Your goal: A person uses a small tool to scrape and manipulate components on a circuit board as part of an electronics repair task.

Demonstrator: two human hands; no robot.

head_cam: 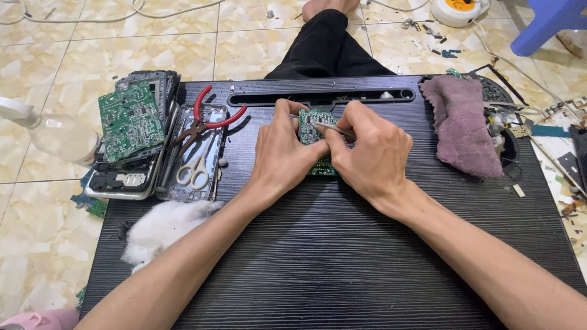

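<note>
My left hand (pixel 281 153) grips a small green circuit board (pixel 317 131) by its left side, holding it on the black lap table (pixel 342 256). My right hand (pixel 370 153) pinches thin metal tweezers (pixel 333 128), whose tips touch the top face of the board. Both hands meet over the board near the table's far middle, and its lower part is mostly hidden between my fingers.
At the left lie stacked phone frames with a larger green board (pixel 129 119), red-handled pliers (pixel 208 119) and white scissors (pixel 194 171). A cotton wad (pixel 162 227) sits at the left edge, a mauve cloth (pixel 461 122) at the right, a plastic bottle (pixel 58 137) on the floor.
</note>
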